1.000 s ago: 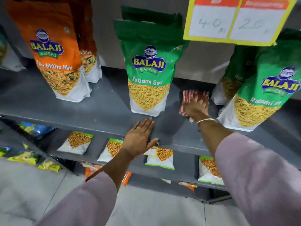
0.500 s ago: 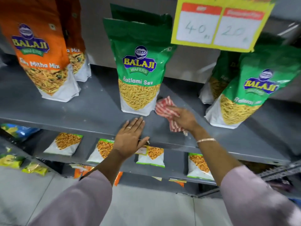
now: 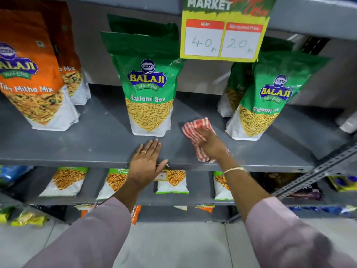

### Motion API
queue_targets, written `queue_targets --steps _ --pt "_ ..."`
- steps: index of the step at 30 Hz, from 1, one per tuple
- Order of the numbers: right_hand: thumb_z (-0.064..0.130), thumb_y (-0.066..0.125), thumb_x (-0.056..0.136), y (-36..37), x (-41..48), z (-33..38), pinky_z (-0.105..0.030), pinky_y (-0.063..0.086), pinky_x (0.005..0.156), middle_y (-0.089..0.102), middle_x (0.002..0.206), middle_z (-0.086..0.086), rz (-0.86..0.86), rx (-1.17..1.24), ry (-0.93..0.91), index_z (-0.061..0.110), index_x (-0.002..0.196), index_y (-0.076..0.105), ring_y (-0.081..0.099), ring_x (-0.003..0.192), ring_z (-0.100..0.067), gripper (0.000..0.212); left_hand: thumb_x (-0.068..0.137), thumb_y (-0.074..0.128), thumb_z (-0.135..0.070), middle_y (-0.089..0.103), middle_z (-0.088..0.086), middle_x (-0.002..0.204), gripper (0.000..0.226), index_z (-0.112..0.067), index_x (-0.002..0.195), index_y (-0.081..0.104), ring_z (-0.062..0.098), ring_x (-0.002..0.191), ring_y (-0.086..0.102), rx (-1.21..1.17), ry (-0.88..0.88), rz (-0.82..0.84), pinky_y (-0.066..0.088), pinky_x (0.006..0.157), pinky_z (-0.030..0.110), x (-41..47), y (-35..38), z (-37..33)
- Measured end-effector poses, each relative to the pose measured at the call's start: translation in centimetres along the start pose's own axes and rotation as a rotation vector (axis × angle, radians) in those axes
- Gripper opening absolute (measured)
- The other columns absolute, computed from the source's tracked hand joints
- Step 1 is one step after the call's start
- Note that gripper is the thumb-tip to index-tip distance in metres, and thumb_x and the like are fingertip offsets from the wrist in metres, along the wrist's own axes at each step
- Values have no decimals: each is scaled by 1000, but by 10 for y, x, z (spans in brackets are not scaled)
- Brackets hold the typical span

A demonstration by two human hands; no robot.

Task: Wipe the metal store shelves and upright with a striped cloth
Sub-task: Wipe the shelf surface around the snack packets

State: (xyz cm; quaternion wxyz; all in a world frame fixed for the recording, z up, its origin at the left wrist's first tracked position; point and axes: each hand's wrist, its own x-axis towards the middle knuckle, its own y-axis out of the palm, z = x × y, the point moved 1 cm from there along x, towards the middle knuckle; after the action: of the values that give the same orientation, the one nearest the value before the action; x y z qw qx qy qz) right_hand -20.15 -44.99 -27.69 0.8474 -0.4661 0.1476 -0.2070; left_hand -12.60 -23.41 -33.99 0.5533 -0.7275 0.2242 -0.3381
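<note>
The grey metal shelf runs across the middle of the view. A red-and-white striped cloth lies flat on it, between two green snack bags. My right hand presses down on the cloth and grips it. My left hand rests flat on the shelf's front edge, fingers spread, holding nothing. A perforated metal upright slants at the right side.
A green Ratlami Sev bag stands just left of the cloth, another green bag just right. Orange Mitha Mix bags stand at far left. A yellow price sign hangs above. Small packets lie on the lower shelf.
My right hand has dragged the cloth from the back of the shelf toward the front edge, then slightly right. My left hand has stayed flat on the shelf edge.
</note>
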Motion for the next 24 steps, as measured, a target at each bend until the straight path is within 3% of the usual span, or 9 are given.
queue_targets --steps 2,5,9,11,13,16,18,21,24 --pt "17 43 97 21 -19 6 -39 37 112 30 156 0 70 -217 -80 29 148 28 40 137 -24 54 96 5 -54 61 16 123 80 0 119 60 30 113 58 3 6 12 25 101 38 0 0 0" --pt "16 48 94 29 -47 -3 -39 47 101 43 150 6 61 -121 -179 42 137 42 54 126 -22 51 96 5 -54 60 16 124 81 0 119 60 29 114 57 -4 12 5 23 103 37 0 1 0" --pt "20 44 94 12 -13 -30 -40 49 97 57 137 -12 45 -232 49 25 138 46 59 117 -32 44 92 27 -49 62 16 121 65 0 117 62 29 111 60 -8 7 -82 28 100 38 1 1 0" --pt "18 44 94 14 11 -24 -38 38 109 44 147 -12 -104 -182 153 17 143 38 47 131 -29 49 85 36 -47 63 14 121 61 -1 117 62 28 111 60 -10 13 -97 35 99 40 0 3 0" --pt "17 41 95 28 29 -2 -38 21 121 24 158 -10 -183 -225 70 17 147 30 23 145 -28 53 84 36 -47 62 13 122 62 -2 118 62 27 113 58 -8 16 -83 43 97 42 -1 1 0" --pt "33 28 99 42 54 19 -43 12 124 12 161 -7 -44 -294 -211 20 150 22 7 149 -25 54 83 35 -48 61 13 124 64 -2 118 61 28 114 58 -23 19 -79 43 95 47 0 1 0" --pt "40 23 98 42 73 15 -50 9 123 5 162 -3 -8 -333 -161 25 151 15 1 150 -25 56 83 35 -48 61 13 125 63 -3 118 61 27 114 57 -18 25 -107 42 98 40 1 5 2" --pt "39 36 93 35 106 11 -52 5 121 1 162 -8 -91 -370 286 28 151 7 0 148 -35 66 84 39 -47 60 13 125 61 -2 118 62 27 114 58 -22 43 -163 32 100 39 1 11 3" --pt "44 40 81 43 133 30 -58 16 118 10 161 -4 55 -370 41 30 149 11 10 146 -37 75 86 37 -49 59 14 126 62 -1 118 61 28 114 57 -30 52 -197 29 100 38 2 17 5"
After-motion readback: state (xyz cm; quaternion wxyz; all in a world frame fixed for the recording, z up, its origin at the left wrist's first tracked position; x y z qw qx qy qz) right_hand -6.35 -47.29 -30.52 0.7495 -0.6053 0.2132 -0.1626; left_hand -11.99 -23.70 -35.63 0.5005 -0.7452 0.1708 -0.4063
